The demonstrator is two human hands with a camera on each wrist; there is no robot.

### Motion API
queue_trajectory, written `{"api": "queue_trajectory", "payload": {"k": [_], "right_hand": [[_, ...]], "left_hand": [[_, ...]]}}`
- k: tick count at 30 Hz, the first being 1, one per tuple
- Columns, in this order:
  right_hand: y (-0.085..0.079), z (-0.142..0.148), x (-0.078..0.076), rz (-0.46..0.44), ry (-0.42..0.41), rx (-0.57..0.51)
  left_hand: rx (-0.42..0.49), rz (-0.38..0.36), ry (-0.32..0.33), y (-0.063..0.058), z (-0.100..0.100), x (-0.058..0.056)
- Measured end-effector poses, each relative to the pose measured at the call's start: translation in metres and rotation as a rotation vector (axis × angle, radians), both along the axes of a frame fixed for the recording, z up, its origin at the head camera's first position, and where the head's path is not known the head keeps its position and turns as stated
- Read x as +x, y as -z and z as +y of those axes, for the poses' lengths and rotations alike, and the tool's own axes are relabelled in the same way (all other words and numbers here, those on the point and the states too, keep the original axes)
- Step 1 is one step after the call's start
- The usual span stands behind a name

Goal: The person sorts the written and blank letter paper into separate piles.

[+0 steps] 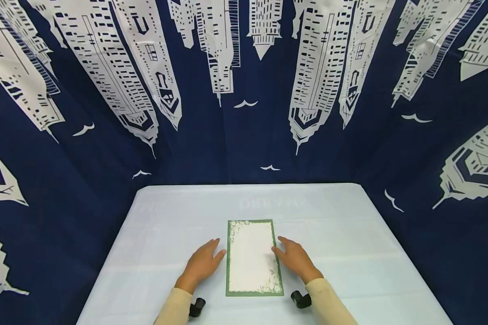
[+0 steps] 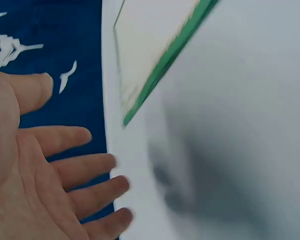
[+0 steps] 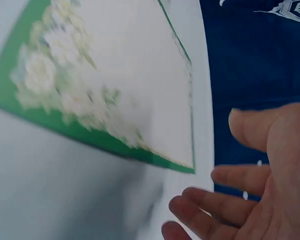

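Note:
A rectangular sheet of paper (image 1: 252, 257) with a green border and pale flowers printed in two corners lies on the white table. My left hand (image 1: 203, 262) hovers just left of it, thumb and fingers spread and holding nothing. On the other side, my right hand (image 1: 296, 258) is held at the right edge, its thumb tip overlapping the border in the head view. In the left wrist view, the left fingers (image 2: 85, 170) are apart from the green edge. The right wrist view shows the right fingers (image 3: 215, 205) loosely extended beside the flowered sheet (image 3: 130, 70), with nothing between them.
The white table (image 1: 166, 212) has rounded far corners. Behind and beside it hangs a dark blue curtain (image 1: 244, 149) printed with white buildings and birds. A black wrist device (image 1: 197, 307) sits below the left wrist, and another black device (image 1: 301, 299) by the right wrist.

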State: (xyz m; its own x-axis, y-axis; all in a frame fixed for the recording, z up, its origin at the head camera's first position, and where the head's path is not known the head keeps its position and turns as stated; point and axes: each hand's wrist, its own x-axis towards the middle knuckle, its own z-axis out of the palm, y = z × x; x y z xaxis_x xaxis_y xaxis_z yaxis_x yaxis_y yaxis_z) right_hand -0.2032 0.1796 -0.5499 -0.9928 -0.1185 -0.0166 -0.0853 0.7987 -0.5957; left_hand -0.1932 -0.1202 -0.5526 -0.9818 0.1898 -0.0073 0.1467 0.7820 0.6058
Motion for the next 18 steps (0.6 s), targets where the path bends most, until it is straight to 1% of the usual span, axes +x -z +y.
{"api": "queue_trajectory", "payload": {"k": [3,5,9,14,18], "right_hand": [[0.004,-0.004,0.0,-0.052,0.027,-0.026],[0.008,-0.006,0.0,-0.077,0.039,-0.032],[0.012,-0.011,0.003,-0.11,0.053,-0.042],[0.012,-0.015,0.009,-0.106,0.039,-0.058],[0.01,-0.02,0.014,-0.103,0.034,-0.065]], "left_hand": [[0.049,-0.073,-0.006,0.006,0.01,0.002],[0.055,-0.087,-0.015,0.01,0.016,0.004],[0.056,-0.074,-0.029,0.013,0.026,0.007],[0.087,-0.063,-0.015,0.012,0.036,0.012],[0.108,-0.046,-0.014,0.013,0.04,0.015]]}}
